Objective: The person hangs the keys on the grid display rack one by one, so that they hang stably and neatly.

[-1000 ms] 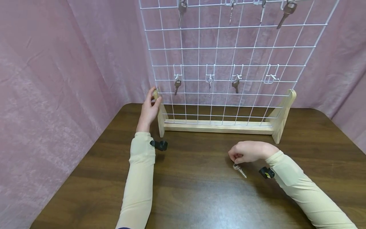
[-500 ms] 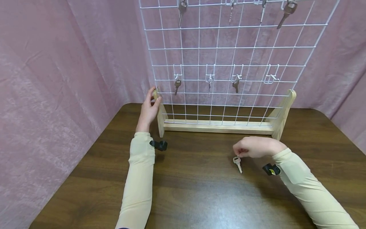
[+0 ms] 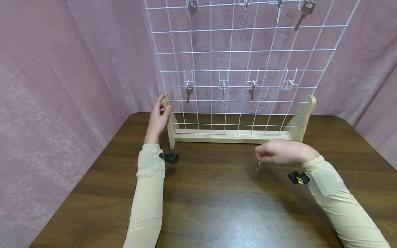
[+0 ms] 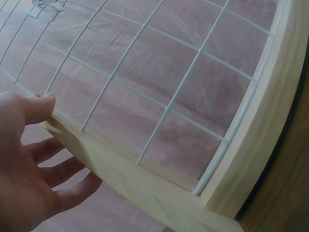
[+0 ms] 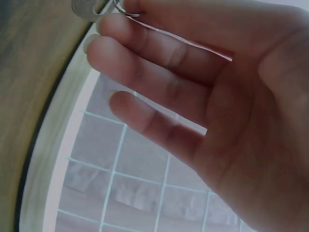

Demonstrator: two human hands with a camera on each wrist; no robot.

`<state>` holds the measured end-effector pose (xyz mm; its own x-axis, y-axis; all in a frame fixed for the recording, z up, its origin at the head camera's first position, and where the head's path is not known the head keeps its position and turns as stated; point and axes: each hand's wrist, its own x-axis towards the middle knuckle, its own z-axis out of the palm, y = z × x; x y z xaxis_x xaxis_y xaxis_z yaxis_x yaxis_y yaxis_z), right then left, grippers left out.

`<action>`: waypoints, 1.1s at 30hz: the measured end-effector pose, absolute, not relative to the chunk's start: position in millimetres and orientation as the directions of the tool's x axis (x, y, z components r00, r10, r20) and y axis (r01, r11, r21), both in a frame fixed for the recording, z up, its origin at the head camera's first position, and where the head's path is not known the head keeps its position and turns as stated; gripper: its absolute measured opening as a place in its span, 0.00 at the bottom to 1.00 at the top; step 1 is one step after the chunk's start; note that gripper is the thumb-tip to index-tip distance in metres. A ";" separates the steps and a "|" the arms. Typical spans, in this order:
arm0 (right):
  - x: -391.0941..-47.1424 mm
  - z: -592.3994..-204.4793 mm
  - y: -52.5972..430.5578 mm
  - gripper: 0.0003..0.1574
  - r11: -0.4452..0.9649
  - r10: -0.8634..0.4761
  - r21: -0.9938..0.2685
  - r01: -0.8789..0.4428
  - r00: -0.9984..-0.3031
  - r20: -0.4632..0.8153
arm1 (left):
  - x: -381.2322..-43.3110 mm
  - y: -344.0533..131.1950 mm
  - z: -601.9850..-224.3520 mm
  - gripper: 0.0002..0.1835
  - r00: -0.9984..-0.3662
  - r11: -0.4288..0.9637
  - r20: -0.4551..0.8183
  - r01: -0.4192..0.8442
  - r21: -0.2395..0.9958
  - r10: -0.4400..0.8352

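Observation:
My right hand pinches a small key by its ring, and the key hangs edge-on over the table, in front of the rack's base. Only the key's head and part of the ring show at the top of the right wrist view. At the left, my left hand holds the wooden side upright of a white wire grid rack. In the left wrist view the thumb lies on the upright's near edge, the fingers on its other side.
The lower row of hooks carries a left key, a middle key and a right key. A bare hook is at that row's right end. Several keys hang higher up. Pink cloth surrounds the brown table.
My right hand has lifted the key off the table and moved up and slightly right, toward the rack. The key now hangs down. My left hand keeps its hold; the view has shifted slightly.

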<state>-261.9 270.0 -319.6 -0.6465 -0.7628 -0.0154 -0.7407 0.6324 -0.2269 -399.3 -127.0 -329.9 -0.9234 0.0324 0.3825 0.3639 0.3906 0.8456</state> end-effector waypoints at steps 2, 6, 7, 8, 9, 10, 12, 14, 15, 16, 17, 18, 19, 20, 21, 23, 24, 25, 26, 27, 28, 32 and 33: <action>-261.0 -315.8 271.8 0.15 0.633 -0.761 -0.208 -0.746 -0.649 0.015 | -399.8 -127.4 -330.1 0.28 -0.924 0.395 0.382 0.363 0.844 0.031; -258.6 -309.0 275.6 0.12 0.661 -0.734 -0.145 -0.736 -0.674 0.079 | -400.9 -126.9 -330.6 0.28 -0.922 0.395 0.386 0.364 0.843 0.026; -257.9 -307.4 276.6 0.12 0.676 -0.721 -0.126 -0.726 -0.687 0.094 | -401.0 -126.7 -330.6 0.28 -0.920 0.394 0.391 0.368 0.842 0.023; -257.2 -305.9 277.5 0.11 0.692 -0.706 -0.106 -0.715 -0.700 0.110 | -401.2 -126.6 -330.7 0.28 -0.918 0.396 0.397 0.372 0.840 0.021; -256.4 -304.3 278.4 0.11 0.706 -0.691 -0.093 -0.703 -0.711 0.127 | -401.4 -126.5 -330.8 0.27 -0.915 0.395 0.402 0.376 0.838 0.018; -255.6 -302.7 279.2 0.12 0.716 -0.680 -0.077 -0.694 -0.718 0.149 | -401.2 -126.4 -330.6 0.27 -0.914 0.393 0.406 0.379 0.838 0.016; -254.3 -300.1 281.3 0.11 0.728 -0.663 -0.061 -0.683 -0.723 0.196 | -401.4 -126.3 -330.4 0.27 -0.910 0.394 0.415 0.386 0.834 0.013; -253.4 -297.6 283.7 0.11 0.721 -0.661 -0.032 -0.693 -0.701 0.268 | -401.3 -126.0 -330.1 0.27 -0.907 0.391 0.420 0.392 0.833 0.013; -253.3 -296.4 284.9 0.12 0.714 -0.663 -0.019 -0.700 -0.684 0.304 | -401.2 -125.8 -330.0 0.27 -0.907 0.386 0.420 0.392 0.835 0.013; -253.4 -295.4 285.9 0.12 0.707 -0.664 -0.001 -0.707 -0.665 0.341 | -401.1 -125.6 -329.8 0.27 -0.908 0.384 0.420 0.392 0.836 0.013; -253.7 -294.5 287.1 0.12 0.703 -0.664 0.018 -0.711 -0.647 0.375 | -401.3 -125.3 -329.8 0.27 -0.908 0.382 0.420 0.392 0.837 0.013; -253.9 -293.5 288.0 0.12 0.695 -0.667 0.039 -0.718 -0.624 0.407 | -401.3 -125.0 -330.0 0.27 -0.908 0.381 0.418 0.391 0.838 0.013; -254.2 -292.3 287.9 0.13 0.689 -0.669 0.055 -0.722 -0.605 0.432 | -401.0 -125.7 -330.2 0.27 -0.909 0.381 0.417 0.390 0.838 0.013; -254.6 -291.2 287.8 0.13 0.690 -0.665 0.066 -0.721 -0.595 0.451 | -400.8 -126.3 -330.5 0.27 -0.909 0.378 0.416 0.389 0.840 0.010; -254.6 -290.0 287.9 0.13 0.692 -0.660 0.073 -0.718 -0.588 0.468 | -400.6 -126.7 -330.8 0.27 -0.910 0.377 0.414 0.386 0.842 0.006; -254.5 -287.5 289.0 0.12 0.703 -0.647 0.098 -0.705 -0.575 0.501 | -400.6 -126.9 -331.3 0.27 -0.912 0.375 0.411 0.382 0.845 0.003; -254.3 -285.9 290.0 0.12 0.709 -0.638 0.104 -0.697 -0.571 0.516 | -400.7 -126.8 -331.4 0.27 -0.912 0.378 0.409 0.381 0.844 0.007; -254.0 -284.2 291.2 0.12 0.717 -0.627 0.110 -0.688 -0.568 0.534 | -401.0 -126.6 -331.5 0.27 -0.913 0.377 0.408 0.381 0.844 0.008; -253.7 -282.4 292.4 0.12 0.727 -0.612 0.112 -0.677 -0.567 0.551 | -401.6 -126.2 -331.4 0.27 -0.913 0.376 0.408 0.381 0.845 0.009; -253.2 -280.5 293.8 0.12 0.737 -0.600 0.121 -0.665 -0.562 0.569 | -402.2 -125.9 -331.4 0.27 -0.913 0.375 0.407 0.382 0.845 0.013; -252.8 -278.6 295.1 0.11 0.749 -0.585 0.124 -0.651 -0.562 0.585 | -402.8 -125.7 -331.4 0.27 -0.913 0.374 0.408 0.384 0.844 0.017; -250.3 -270.0 299.9 0.13 0.799 -0.501 0.079 -0.597 -0.586 0.637 | -404.2 -125.8 -331.9 0.27 -0.910 0.372 0.414 0.393 0.841 0.026; -249.6 -267.6 300.9 0.14 0.807 -0.478 0.062 -0.587 -0.589 0.651 | -404.1 -125.9 -332.1 0.27 -0.910 0.371 0.414 0.394 0.841 0.029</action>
<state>-249.6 300.9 -267.6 -0.5892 -0.4785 0.6511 -0.5872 0.8071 0.0618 -404.1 -125.9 -332.1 -0.9098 0.0292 0.4140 0.3944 0.3712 0.8406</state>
